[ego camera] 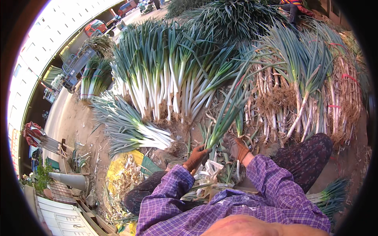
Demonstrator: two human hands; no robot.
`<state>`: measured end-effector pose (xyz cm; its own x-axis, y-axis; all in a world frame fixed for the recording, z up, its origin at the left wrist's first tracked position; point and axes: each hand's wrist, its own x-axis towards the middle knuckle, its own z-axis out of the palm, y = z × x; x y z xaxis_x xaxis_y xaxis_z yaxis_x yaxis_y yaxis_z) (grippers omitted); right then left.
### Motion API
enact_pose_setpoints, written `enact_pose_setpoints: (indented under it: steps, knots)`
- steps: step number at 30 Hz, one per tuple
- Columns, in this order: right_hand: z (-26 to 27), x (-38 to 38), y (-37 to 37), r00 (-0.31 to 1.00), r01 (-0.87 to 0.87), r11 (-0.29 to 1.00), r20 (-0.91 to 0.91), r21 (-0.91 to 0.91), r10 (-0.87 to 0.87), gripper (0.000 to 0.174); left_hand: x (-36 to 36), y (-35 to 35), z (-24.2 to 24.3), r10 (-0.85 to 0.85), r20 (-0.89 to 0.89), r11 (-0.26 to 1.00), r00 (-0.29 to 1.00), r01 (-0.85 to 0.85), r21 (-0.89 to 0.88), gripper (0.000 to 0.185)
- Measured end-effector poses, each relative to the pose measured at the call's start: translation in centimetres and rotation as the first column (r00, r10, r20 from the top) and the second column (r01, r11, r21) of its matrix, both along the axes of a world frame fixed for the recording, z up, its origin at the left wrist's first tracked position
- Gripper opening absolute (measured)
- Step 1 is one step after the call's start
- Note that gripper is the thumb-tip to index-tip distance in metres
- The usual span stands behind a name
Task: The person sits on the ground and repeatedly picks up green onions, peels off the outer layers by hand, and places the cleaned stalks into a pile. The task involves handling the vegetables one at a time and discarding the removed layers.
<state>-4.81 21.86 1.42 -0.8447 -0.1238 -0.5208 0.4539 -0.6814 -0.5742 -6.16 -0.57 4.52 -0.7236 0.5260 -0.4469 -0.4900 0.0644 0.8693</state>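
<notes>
In a brown glove, my left hand (197,157) grips the stem of a large green onion (218,132). Its green leaves slant up and to the right, away from me. My right hand (237,147), gloved too, is just right of that stem with its fingers bent. Whether it pinches a strip of leaf cannot be made out. Between my knees lie pale peeled skins (208,172) and loose leaves. Ahead, a wide row of cleaned green onions (165,85) shows white stems, roots towards me. A smaller pile (144,132) lies to the left.
Unpeeled, dry-skinned onions (273,100) lie at right, some bundles with red ties (350,78). A yellow sack (118,168) with dry peelings is by my left knee. Beyond are a leafy heap (227,17), a seated person (295,8) and a parked vehicle (78,66).
</notes>
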Motion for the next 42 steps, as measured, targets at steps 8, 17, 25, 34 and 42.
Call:
enact_pose_setpoints:
  steps: [8,17,25,34,42]
  knots:
    - [9.6,-2.1,1.3,0.897,0.144,0.974,-0.393,-0.173,-0.202,0.028,1.1,6.0,4.2,0.148,-0.157,0.961,0.976,-0.104,0.256,0.036]
    - [12.0,-5.6,13.7,0.754,0.400,0.916,-0.564,-0.014,-0.337,0.038,-1.0,16.2,5.4,0.123,-0.596,0.968,0.793,0.038,0.250,0.017]
    - [12.0,-4.4,18.4,0.681,0.512,0.851,-0.549,-0.117,-0.485,0.027,-1.1,17.0,2.0,-0.582,-0.734,0.698,0.351,-0.247,-0.672,0.012]
    - [13.6,-5.8,26.4,0.465,0.770,0.634,-0.611,-0.078,-0.640,0.025,1.0,-6.2,-12.3,-0.687,0.318,-0.140,0.653,0.311,-0.940,0.029]
    - [11.9,-3.9,16.8,0.669,0.698,0.712,-0.428,0.080,-0.608,0.038,0.8,16.6,4.4,-0.033,-0.869,0.957,0.494,-0.234,-0.169,0.037]
